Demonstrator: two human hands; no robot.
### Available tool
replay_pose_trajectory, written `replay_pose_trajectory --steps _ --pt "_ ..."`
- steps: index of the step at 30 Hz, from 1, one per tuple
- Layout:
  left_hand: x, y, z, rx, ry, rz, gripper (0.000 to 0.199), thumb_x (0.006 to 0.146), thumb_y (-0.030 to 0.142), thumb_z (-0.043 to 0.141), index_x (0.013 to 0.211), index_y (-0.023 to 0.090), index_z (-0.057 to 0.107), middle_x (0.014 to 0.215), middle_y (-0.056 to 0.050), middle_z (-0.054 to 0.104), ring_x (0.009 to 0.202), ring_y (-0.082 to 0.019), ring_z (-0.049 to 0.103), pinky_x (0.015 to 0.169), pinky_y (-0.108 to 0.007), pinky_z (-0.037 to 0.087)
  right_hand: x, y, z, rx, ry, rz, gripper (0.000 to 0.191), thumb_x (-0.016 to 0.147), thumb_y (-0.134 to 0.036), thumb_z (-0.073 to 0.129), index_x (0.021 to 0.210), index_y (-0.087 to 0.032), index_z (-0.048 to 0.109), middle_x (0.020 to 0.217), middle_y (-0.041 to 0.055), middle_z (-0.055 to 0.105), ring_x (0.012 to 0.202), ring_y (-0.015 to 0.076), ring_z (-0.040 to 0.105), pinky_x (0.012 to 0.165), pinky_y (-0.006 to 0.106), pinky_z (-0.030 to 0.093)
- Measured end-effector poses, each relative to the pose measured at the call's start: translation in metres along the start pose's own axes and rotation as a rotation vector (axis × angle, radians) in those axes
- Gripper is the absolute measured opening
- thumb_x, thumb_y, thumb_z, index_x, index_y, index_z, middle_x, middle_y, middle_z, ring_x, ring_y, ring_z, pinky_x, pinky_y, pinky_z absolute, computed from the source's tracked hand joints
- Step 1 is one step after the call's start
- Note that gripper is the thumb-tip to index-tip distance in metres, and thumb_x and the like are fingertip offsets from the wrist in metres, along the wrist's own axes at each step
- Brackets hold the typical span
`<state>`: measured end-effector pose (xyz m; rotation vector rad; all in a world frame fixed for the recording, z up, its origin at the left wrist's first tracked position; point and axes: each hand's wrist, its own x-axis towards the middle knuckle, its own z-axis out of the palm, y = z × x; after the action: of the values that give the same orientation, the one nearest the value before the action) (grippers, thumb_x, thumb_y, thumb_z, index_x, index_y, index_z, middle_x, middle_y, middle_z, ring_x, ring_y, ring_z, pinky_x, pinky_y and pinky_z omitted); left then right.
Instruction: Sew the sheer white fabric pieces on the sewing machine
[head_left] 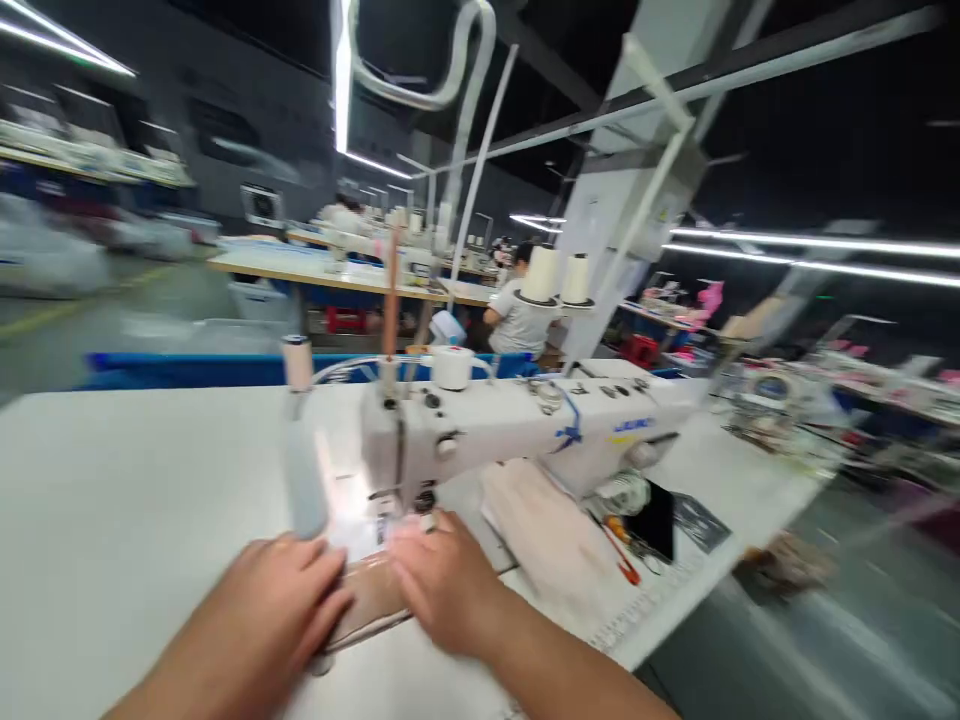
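A piece of beige fabric (373, 592) lies on the white table just in front of the needle area of a white sewing machine (517, 420). My left hand (274, 592) grips its left side, fingers bent and thumb toward the machine. On the right side of the fabric, close to the presser foot, my right hand (446, 578) has its fingers closed and pressed down on it. The lit needle area is blurred, and my right fingertips hide part of it.
Right of my right hand lies a pale folded cloth (551, 535). Beyond it are orange-handled snips (621, 555) and a black flat item (651, 520). A thread cone (298, 362) stands behind the machine head. Farther back, a person (517, 315) sits among other sewing tables.
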<state>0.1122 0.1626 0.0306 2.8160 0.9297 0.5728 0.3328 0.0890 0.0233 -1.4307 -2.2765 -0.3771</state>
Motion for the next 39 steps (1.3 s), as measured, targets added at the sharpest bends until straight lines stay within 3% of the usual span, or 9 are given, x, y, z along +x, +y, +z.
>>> replay_pose_trajectory --steps 4,9,15,20,23,27,30,36,39 --pt "-0.009 0.025 -0.045 -0.213 -0.273 -0.050 0.026 0.095 0.032 0.045 0.074 0.024 0.057 0.074 0.002 0.064 0.067 -0.016 0.057 0.060 -0.028 0.034 -0.002 -0.017 -0.003 0.237 0.059 -0.133 0.034 0.093 -0.013 0.049 0.124 -0.024 0.054 0.114 0.0070 0.068 0.103 0.0213 0.060 0.086 0.035 0.048" --pt "-0.013 0.011 -0.073 -0.256 -0.103 -0.249 0.034 0.093 0.031 0.045 0.062 0.021 0.036 0.059 0.004 0.043 0.056 -0.013 0.038 0.052 -0.027 0.026 -0.004 -0.033 -0.010 0.399 -0.017 -0.264 0.046 0.088 -0.006 0.051 0.128 -0.028 0.055 0.118 0.0027 0.070 0.108 0.0231 0.060 0.094 0.042 0.048" --pt "-0.012 -0.008 -0.054 -0.039 -0.068 -0.283 0.011 0.083 0.032 0.056 0.082 0.022 0.050 0.094 -0.004 0.059 0.088 -0.023 0.054 0.075 -0.034 0.042 -0.009 -0.028 -0.011 0.489 -0.081 -0.342 0.037 0.088 -0.003 0.051 0.117 -0.024 0.057 0.113 0.0038 0.070 0.102 0.0221 0.058 0.087 0.039 0.051" --pt "-0.014 -0.015 -0.041 -0.015 -0.141 -0.322 0.007 0.084 0.022 0.047 0.077 0.022 0.047 0.077 -0.001 0.059 0.070 -0.021 0.054 0.063 -0.033 0.038 -0.013 -0.022 -0.017 0.477 -0.138 -0.332 0.026 0.086 -0.001 0.049 0.099 -0.022 0.057 0.096 0.0028 0.068 0.093 0.0208 0.056 0.080 0.038 0.049" --pt "-0.015 -0.009 -0.044 0.025 -0.129 -0.317 0.012 0.082 0.012 0.043 0.077 0.021 0.047 0.080 -0.004 0.059 0.074 -0.023 0.054 0.066 -0.036 0.039 -0.014 -0.019 -0.018 0.455 -0.098 -0.246 0.028 0.089 -0.003 0.046 0.105 -0.023 0.057 0.096 0.0043 0.065 0.094 0.0218 0.055 0.081 0.040 0.048" --pt "-0.011 0.007 -0.047 -0.079 -0.059 -0.100 0.022 0.084 0.006 0.042 0.094 0.021 0.056 0.102 -0.006 0.063 0.092 -0.023 0.054 0.081 -0.036 0.042 -0.012 -0.022 -0.018 0.530 -0.055 -0.201 0.036 0.095 -0.009 0.049 0.126 -0.027 0.053 0.111 0.0057 0.065 0.104 0.0228 0.056 0.089 0.042 0.048" --pt "-0.009 0.015 -0.043 -0.239 -0.166 0.109 0.021 0.090 0.015 0.050 0.108 0.025 0.057 0.109 -0.002 0.067 0.097 -0.021 0.058 0.085 -0.033 0.043 -0.011 -0.030 -0.016 0.613 -0.103 -0.261 0.040 0.095 -0.012 0.054 0.132 -0.028 0.050 0.111 0.0043 0.067 0.102 0.0208 0.057 0.092 0.039 0.048" --pt "-0.016 0.014 -0.043 0.048 -0.273 -0.246 0.005 0.082 0.019 0.051 0.085 0.022 0.053 0.085 -0.005 0.065 0.077 -0.025 0.058 0.062 -0.035 0.035 -0.012 -0.032 -0.008 0.535 -0.104 -0.257 0.037 0.093 -0.007 0.051 0.123 -0.028 0.057 0.094 0.0023 0.063 0.084 0.0178 0.051 0.077 0.034 0.046" --pt "-0.017 0.016 -0.048 0.075 -0.247 -0.290 0.009 0.084 0.026 0.050 0.076 0.022 0.048 0.078 -0.005 0.059 0.073 -0.025 0.054 0.061 -0.035 0.032 -0.012 -0.031 -0.008 0.495 -0.075 -0.216 0.030 0.088 -0.004 0.052 0.103 -0.027 0.063 0.090 0.0013 0.059 0.084 0.0172 0.051 0.078 0.035 0.043"
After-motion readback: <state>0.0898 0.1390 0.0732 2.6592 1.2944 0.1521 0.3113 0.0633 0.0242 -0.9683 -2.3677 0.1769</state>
